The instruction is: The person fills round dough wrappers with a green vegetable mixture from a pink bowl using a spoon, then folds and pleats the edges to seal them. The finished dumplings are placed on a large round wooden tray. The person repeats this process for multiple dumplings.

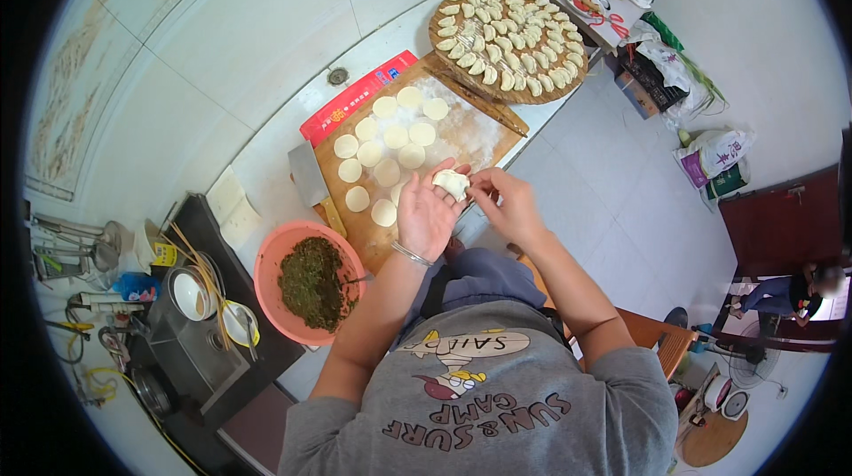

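The left hand (424,214) lies palm-up and cupped, so the dumpling (451,183) can rest on its fingers (437,176) as on a small cradle. The right hand (508,205) comes in from the side, its fingers (473,188) pinched on the dumpling's edge, a grip that suits pressing the dough shut along the seam. The dumpling is thus held in the air between both hands, just above the near end of the board (461,134).

On the floured board the round wrappers (390,139) lie spread apart, probably so they do not stick together. The pink bowl (266,267) of dark green filling (312,281) stands just beside the board, on the left-hand side, within easy reach. The finished dumplings (510,37) sit in close rows on the round tray (441,52) at the far end of the surface (266,165), out of the way of the hands. A cleaver (309,176) rests at the board's left edge.
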The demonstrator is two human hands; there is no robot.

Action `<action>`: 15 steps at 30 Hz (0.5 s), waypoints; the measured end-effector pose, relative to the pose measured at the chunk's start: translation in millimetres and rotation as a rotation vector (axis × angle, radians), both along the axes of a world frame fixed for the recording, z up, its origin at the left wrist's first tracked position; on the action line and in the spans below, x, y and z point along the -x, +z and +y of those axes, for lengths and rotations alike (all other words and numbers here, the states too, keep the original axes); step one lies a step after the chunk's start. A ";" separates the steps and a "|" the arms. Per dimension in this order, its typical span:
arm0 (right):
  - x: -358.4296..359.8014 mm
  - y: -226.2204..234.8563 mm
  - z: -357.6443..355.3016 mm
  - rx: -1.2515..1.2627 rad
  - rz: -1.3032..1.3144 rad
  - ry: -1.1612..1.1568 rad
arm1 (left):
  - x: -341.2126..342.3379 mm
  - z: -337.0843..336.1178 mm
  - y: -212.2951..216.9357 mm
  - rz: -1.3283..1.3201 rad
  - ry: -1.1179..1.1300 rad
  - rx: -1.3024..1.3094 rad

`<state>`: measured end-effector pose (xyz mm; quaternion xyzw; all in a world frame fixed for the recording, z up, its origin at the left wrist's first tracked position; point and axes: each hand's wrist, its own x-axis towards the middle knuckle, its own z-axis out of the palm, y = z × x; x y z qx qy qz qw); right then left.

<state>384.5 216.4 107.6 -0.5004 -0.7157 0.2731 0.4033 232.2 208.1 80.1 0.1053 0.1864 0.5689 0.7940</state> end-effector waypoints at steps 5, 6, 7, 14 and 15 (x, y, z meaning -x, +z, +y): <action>-20.5 1.4 15.6 -0.256 -0.113 0.191 | 3.3 2.8 2.3 -0.031 -0.047 0.041; -19.6 5.5 16.5 -0.275 -0.104 0.223 | 3.0 3.0 2.5 -0.037 -0.056 0.043; -19.2 7.5 16.6 -0.294 -0.095 0.255 | 2.5 3.1 2.8 -0.044 -0.064 0.045; -18.3 5.0 15.4 -0.226 -0.111 0.205 | -3.7 4.6 5.5 -0.013 -0.077 0.040; -17.0 3.2 14.7 -0.196 -0.096 0.178 | -4.8 5.0 8.0 0.003 -0.080 0.035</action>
